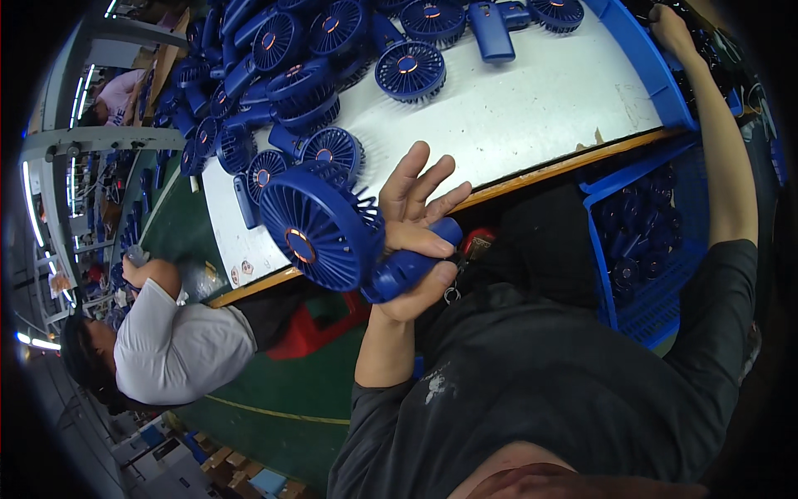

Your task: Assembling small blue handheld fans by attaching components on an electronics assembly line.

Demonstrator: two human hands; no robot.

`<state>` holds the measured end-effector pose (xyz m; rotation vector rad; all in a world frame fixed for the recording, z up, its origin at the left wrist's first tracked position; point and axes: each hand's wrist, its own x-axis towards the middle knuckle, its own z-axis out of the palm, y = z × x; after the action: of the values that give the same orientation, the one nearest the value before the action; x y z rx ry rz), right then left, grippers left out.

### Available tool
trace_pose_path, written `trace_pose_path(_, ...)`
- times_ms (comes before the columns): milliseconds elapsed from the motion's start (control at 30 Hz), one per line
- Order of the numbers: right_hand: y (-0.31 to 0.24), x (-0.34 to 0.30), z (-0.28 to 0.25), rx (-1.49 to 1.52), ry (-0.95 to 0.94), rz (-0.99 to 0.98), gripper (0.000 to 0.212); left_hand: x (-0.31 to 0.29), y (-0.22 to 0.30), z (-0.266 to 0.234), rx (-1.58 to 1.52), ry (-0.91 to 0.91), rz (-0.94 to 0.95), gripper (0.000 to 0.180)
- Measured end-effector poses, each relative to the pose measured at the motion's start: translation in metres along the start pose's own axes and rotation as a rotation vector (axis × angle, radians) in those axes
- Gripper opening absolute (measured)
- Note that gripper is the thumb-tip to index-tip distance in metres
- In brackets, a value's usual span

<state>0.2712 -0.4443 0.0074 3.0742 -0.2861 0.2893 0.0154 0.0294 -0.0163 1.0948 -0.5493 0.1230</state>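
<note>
My left hand (416,224) grips a dark blue handheld fan by its handle (403,270), thumb and forefinger around it and the other fingers stretched out. The round caged head of this fan (309,233), with a copper-coloured centre ring, points to the left over the table's front edge. My right arm reaches far out to the right, and my right hand (672,33) is beyond the blue tray wall, among dark objects. Its fingers look curled; what they hold, if anything, I cannot make out.
Many similar blue fans (332,33) are heaped on the white table (532,125). A blue tray wall (644,62) bounds its right end. Below the table edge stands a blue crate (603,258) of fan parts. A co-worker in a white shirt (183,341) sits at left, by a red stool (320,328).
</note>
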Motion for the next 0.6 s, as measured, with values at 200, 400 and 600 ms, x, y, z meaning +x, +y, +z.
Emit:
trace_pose_path(200,0.009,0.005,0.008,0.411,0.045,0.072,0.035,-0.003,0.009,0.007,0.196,-0.032,0.037,0.009)
trace_pose_path(400,0.003,-0.011,-0.025,1.013,0.01,0.098,0.046,-0.007,0.015,0.007,0.199,0.02,0.039,0.011)
trace_pose_path(600,-0.053,-0.07,-0.055,1.547,0.021,-0.114,0.047,-0.008,0.013,0.002,0.286,-0.045,0.048,0.013)
